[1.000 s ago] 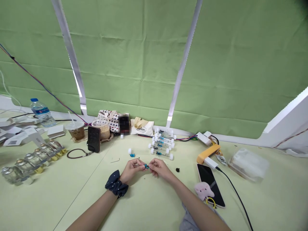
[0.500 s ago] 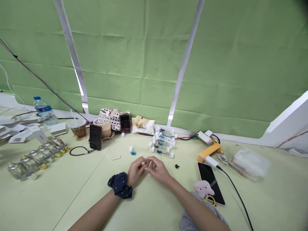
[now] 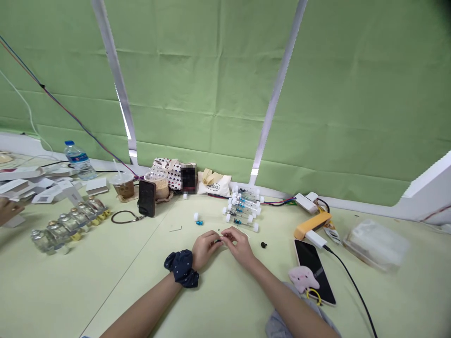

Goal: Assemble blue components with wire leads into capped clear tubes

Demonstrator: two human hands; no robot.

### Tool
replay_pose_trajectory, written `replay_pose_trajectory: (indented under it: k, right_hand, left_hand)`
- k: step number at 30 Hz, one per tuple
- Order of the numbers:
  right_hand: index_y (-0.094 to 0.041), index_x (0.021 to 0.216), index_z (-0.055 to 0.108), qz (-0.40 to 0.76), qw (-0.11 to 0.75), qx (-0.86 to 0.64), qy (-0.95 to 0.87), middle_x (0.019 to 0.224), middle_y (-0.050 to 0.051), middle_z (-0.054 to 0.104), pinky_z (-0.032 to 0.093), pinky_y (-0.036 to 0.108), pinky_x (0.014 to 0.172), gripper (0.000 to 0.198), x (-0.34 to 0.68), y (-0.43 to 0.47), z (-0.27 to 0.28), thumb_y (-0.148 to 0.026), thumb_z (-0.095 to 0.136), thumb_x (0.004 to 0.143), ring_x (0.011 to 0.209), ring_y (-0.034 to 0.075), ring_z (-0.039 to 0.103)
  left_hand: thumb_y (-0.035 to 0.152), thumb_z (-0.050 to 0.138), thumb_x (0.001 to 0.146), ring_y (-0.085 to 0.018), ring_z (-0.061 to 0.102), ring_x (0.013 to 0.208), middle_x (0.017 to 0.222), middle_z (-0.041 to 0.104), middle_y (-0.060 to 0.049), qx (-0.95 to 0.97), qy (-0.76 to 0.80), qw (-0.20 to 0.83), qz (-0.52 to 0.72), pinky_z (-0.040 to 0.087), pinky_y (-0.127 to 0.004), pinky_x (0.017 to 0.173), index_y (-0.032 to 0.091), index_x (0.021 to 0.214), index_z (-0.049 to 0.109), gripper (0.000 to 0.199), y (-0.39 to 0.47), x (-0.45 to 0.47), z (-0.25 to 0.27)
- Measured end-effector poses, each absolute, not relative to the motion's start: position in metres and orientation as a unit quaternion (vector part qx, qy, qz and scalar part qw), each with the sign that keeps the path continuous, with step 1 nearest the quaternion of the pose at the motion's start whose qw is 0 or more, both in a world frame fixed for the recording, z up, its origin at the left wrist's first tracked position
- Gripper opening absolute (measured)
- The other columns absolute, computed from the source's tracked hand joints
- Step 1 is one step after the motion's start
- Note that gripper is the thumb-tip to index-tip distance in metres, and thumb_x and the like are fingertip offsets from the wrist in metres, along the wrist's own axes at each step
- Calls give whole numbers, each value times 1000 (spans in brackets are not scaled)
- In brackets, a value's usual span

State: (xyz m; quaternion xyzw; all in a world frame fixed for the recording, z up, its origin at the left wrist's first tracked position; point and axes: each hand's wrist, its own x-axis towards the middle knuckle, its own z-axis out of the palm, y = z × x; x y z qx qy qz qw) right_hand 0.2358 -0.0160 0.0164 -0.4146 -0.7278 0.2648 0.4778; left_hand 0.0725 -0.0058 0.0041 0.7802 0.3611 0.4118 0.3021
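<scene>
Head cam | left hand (image 3: 205, 249) pinching a tiny dark part (image 3: 218, 241), mostly hidden; right hand (image 3: 241, 245) fingertips right there, can't tell if clamped too | part's between the hands, near capped clear tubes (image 3: 243, 223) | prolly light, stiff, easily dropped, so grab its ends

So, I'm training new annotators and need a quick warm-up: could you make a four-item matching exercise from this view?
Column one:
1. left hand
2. clear tubes
3. water bottle
4. phone

Column two:
A. piled up, with white ends
B. partly hidden by a pink plush
C. dark dotted scrunchie at its wrist
D. topped with a blue cap

Right pairs: 1-C, 2-A, 3-D, 4-B.
</scene>
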Motion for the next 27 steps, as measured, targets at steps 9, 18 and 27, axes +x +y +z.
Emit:
replay_pose_trajectory:
  k: [9,18,27]
  right_hand:
    - [-20,84,64,249,486,-475,-690,77,6,65,46,31,60,26,254,-1,4,-44,55,79,64,18,57]
    - [-19,79,64,131,327,-469,-810,73,5,63,41,29,66,9,273,11,3,-26,57,79,70,18,56]
    - [-18,85,66,105,226,-518,-818,83,8,66,39,28,72,10,273,11,2,-20,59,79,84,21,58]
  left_hand:
    - [33,53,81,-27,44,109,112,55,-10,763,459,87,448,33,-42,95,23,104,61,26,26,41,5]
    - [37,38,87,-32,29,124,130,46,-10,717,621,14,318,23,-53,96,30,126,46,40,56,14,-15]
    - [25,40,86,-30,32,125,122,55,-8,724,607,75,320,16,-56,97,27,112,52,29,57,13,-16]
